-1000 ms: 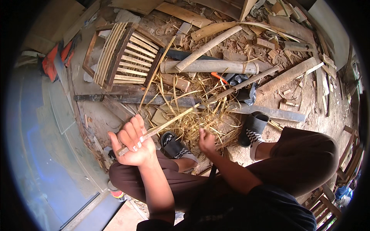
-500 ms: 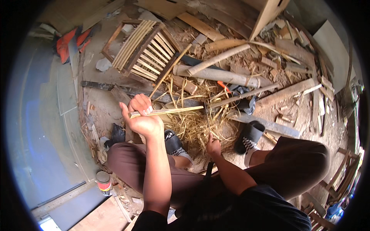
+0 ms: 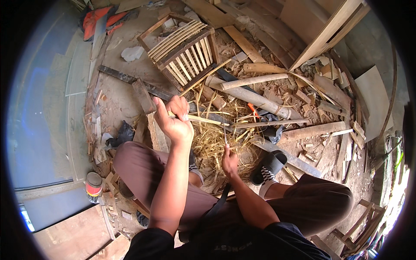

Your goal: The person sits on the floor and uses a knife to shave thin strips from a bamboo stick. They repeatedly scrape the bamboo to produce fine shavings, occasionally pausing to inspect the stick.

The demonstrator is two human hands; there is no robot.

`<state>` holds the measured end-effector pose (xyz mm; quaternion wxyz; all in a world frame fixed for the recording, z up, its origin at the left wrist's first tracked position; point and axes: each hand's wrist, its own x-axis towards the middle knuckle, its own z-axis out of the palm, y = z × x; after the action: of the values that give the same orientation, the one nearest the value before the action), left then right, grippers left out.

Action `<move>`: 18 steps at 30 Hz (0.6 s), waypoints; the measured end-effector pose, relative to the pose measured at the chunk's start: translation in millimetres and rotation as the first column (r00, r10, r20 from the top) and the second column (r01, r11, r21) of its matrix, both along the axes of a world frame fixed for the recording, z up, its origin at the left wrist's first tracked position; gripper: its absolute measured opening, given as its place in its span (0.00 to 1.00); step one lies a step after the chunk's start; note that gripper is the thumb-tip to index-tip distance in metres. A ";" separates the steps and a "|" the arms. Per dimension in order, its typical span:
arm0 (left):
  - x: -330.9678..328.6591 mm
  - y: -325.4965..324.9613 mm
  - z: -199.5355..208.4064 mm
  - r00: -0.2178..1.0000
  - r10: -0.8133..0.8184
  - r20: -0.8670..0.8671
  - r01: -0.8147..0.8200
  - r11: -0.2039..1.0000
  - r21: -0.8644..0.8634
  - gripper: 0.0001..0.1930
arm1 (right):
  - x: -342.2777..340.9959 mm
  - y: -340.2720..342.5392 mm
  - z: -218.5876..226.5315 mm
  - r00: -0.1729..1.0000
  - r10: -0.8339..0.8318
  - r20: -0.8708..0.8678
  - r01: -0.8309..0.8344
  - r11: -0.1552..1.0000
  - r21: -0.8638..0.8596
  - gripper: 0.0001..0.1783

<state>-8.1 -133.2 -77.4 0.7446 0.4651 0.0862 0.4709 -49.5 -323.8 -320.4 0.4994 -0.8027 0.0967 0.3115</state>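
My left hand point(image 3: 177, 120) is closed around a pale bamboo strip point(image 3: 203, 120), its thumb sticking up. The strip points right, over a heap of thin curly shavings point(image 3: 210, 145). My right hand point(image 3: 230, 162) is closed on the handle of a knife, mostly hidden by the fingers. Its narrow blade point(image 3: 225, 136) points away from me and meets the strip close to its far end. Just beyond, a longer thin stick point(image 3: 271, 124) lies to the right of the blade tip.
A slatted wooden frame point(image 3: 185, 54) lies beyond my left hand. A thick bamboo pole point(image 3: 255, 99), boards and an orange-handled tool point(image 3: 252, 108) are scattered ahead. My black sandal point(image 3: 273, 164) stands beside the shavings. A paint-smeared can point(image 3: 93, 187) is at left.
The whole view has shifted, with the frame and pole now farther right. Less of the strip shows behind my left hand, and the blade stays at the strip's far end.
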 end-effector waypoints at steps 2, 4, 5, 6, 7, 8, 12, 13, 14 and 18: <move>-1.3 -2.5 -1.7 0.999 -0.030 0.010 0.030 1.000 0.008 0.36 | 2.6 19.1 24.6 0.993 0.030 0.112 -0.047 0.987 0.157 0.35; -4.1 -5.4 -1.6 0.997 -0.078 0.017 0.078 0.997 0.011 0.35 | 0.6 34.9 56.9 0.963 0.059 0.261 -0.133 0.952 0.274 0.28; -6.4 -5.0 -2.2 0.995 -0.097 0.022 0.096 0.995 0.015 0.35 | 0.5 38.4 76.5 0.944 0.086 0.319 -0.183 0.940 0.289 0.27; -8.5 -4.9 -2.9 0.993 -0.115 0.027 0.115 0.993 0.017 0.35 | 0.9 40.3 98.2 0.920 0.111 0.375 -0.233 0.925 0.299 0.26; -9.9 -4.5 -2.8 0.990 -0.136 0.030 0.135 0.991 0.022 0.35 | 0.5 41.8 108.5 0.893 0.131 0.430 -0.281 0.909 0.308 0.26; -10.6 -4.1 -2.5 0.992 -0.121 0.046 0.121 0.993 0.015 0.35 | -2.0 42.8 106.5 0.866 0.117 0.487 -0.272 0.926 0.262 0.29; -8.3 -6.8 -3.5 0.990 -0.111 0.088 0.113 0.993 -0.020 0.35 | -4.9 20.8 12.2 0.989 -0.014 -0.147 0.004 0.998 -0.067 0.45; -10.0 -5.6 -4.7 0.990 -0.106 0.091 0.108 0.994 -0.020 0.35 | -7.8 11.3 7.7 0.988 -0.117 -0.098 0.095 0.974 -0.207 0.51; -8.2 -10.1 -3.0 0.987 -0.122 0.104 0.123 0.992 -0.004 0.35 | -1.2 -9.8 -11.8 0.988 -0.047 -0.144 0.007 0.965 -0.262 0.52; -11.3 -14.1 -5.1 0.983 -0.170 0.063 0.168 0.985 0.033 0.35 | 8.3 9.6 11.8 0.999 0.032 -0.028 -0.033 0.999 -0.033 0.43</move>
<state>-19.4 -147.3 -82.5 0.7778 0.4654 0.0153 0.4222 -41.2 -314.2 -308.6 0.4793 -0.8081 0.0956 0.3289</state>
